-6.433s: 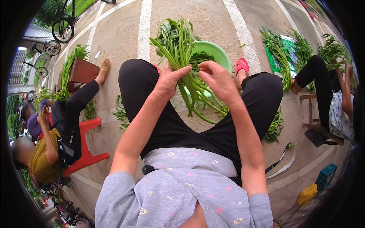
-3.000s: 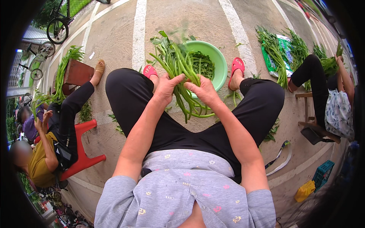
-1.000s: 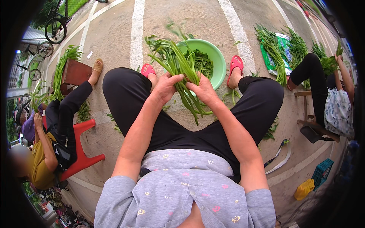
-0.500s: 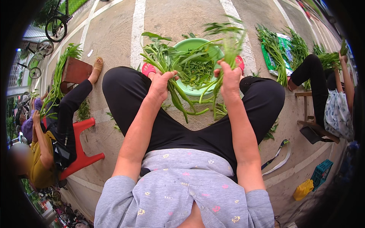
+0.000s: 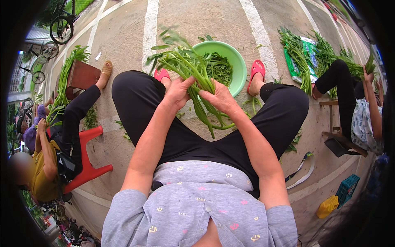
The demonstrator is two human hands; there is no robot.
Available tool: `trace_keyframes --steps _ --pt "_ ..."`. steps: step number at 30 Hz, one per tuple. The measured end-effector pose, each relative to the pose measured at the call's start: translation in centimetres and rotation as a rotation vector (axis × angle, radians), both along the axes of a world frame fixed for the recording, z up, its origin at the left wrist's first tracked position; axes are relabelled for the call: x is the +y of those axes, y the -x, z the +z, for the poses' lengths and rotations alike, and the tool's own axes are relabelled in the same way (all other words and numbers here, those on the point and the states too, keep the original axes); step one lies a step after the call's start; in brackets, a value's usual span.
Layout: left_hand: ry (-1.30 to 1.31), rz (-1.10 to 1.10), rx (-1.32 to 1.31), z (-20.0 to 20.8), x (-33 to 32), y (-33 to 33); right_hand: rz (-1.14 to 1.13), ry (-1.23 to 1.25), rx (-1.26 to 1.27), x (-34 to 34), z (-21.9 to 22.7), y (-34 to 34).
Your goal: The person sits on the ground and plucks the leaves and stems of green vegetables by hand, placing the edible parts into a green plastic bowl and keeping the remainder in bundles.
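Observation:
Between my knees, both hands hold one bunch of long-stemmed leafy greens (image 5: 197, 66). My left hand (image 5: 179, 91) is closed round the stems from the left. Against their right side, my right hand (image 5: 222, 98) grips the same bunch, its thumb across the stems. The leafy tops point up and away to the left, partly blurred, while the thick stem ends hang down between my thighs. Just beyond my hands stands a light green basin (image 5: 240, 68), its left part hidden by the bunch. Inside it lie loose picked leaves (image 5: 219, 68).
At the right, bundles of greens (image 5: 297, 57) lie on a plastic sheet (image 5: 309, 51), near a seated person holding greens. Another person on a red stool (image 5: 86, 158) handles greens at the left. A teal crate (image 5: 347, 190) and yellow bag (image 5: 328, 206) stand at the lower right.
My right hand has moved left and down, bringing its greens against the bunch in my left hand. The two bunches are now together, and the basin's right side shows.

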State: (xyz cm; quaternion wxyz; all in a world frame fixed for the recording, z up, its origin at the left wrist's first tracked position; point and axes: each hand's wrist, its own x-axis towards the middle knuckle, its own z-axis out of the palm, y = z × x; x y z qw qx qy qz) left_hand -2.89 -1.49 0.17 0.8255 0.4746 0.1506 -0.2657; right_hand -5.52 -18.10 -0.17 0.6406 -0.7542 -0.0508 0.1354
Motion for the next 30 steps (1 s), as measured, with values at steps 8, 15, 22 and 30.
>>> trace_keyframes --steps 8,15,22,30 --pt "0.039 -0.076 0.035 0.7 -0.2 0.2 0.067 -0.007 0.032 -0.3 -0.3 -0.3" --pt "-0.022 -0.117 0.051 1.0 0.1 -0.1 -0.058 -0.219 0.264 -0.6 1.8 -0.6" --pt "-0.079 0.068 0.145 -1.3 1.1 -0.9 -0.496 -0.35 0.102 -2.7 2.1 -1.9" --pt "-0.091 0.166 0.133 -0.5 0.7 -0.7 -0.636 -0.445 0.136 -5.0 2.1 -2.3"
